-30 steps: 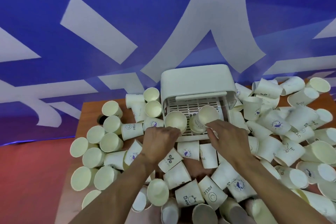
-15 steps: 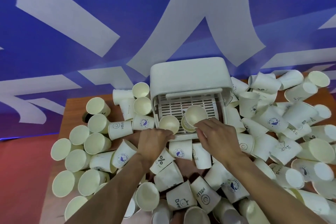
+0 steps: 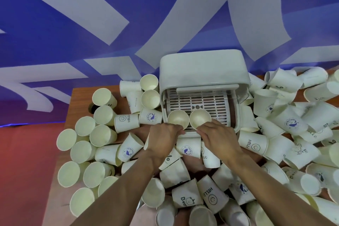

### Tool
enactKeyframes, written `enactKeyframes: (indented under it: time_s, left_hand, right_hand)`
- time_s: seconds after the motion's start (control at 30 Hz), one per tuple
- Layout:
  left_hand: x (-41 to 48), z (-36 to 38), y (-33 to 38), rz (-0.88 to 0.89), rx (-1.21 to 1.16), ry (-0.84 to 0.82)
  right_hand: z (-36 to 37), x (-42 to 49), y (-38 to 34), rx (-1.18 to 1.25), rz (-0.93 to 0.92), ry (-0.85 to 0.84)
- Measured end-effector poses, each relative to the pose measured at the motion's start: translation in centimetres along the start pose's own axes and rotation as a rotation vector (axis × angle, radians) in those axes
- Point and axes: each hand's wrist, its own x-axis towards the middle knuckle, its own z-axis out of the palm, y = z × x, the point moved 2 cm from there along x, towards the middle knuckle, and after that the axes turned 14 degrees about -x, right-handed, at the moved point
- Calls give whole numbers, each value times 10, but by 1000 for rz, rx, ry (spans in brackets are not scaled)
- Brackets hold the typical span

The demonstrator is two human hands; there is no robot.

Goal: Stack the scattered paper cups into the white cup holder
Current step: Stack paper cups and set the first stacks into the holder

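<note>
The white cup holder stands at the back of the wooden table with its front open and a slotted rack inside. Two paper cups lie mouth-up at its front edge. My left hand grips the left cup. My right hand grips the right cup. The two cups sit side by side, nearly touching. Scattered paper cups surround the holder on all sides.
The brown table ends at the left over a red floor. Cups pile thickly at the right and near me. A blue and white banner hangs behind.
The right cup has come down from a raised tilt inside the holder to sit beside the left cup. Both hands stay at the holder's front edge. The camera moved closer.
</note>
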Motion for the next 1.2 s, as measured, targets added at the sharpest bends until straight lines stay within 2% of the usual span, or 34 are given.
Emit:
enactKeyframes:
  time_s: [0.2, 0.33, 0.4, 0.53, 0.63, 0.73, 0.9, 1.07, 1.2]
  left_hand:
    - [-1, -1, 1, 7, -38, 57]
    - [1, -2, 5, -6, 23, -16]
    - [0, -13, 9, 71, -17, 30]
    - [6, -42, 30, 351, -139, 199]
    - [23, -54, 64, 502, -128, 134]
    - [42, -53, 112, 545, -87, 45]
    - [76, -41, 191, 467, -290, -36]
    - [123, -22, 244, 381, -274, -48]
    - [162, 12, 269, 225, -250, -75]
  right_hand:
    - [-7, 9, 0, -69, 5, -33]
    - [-12, 7, -4, -91, -20, -97]
    - [-22, 3, -4, -16, -12, -43]
    - [-52, -12, 7, 100, 58, 117]
    - [-72, -26, 25, 91, 140, 121]
    - [-88, -47, 57, 62, 221, 127]
    - [-116, -83, 127, 5, 323, 153]
    - [-122, -102, 206, -39, 429, 124]
    - [-103, -100, 271, -52, 451, 49]
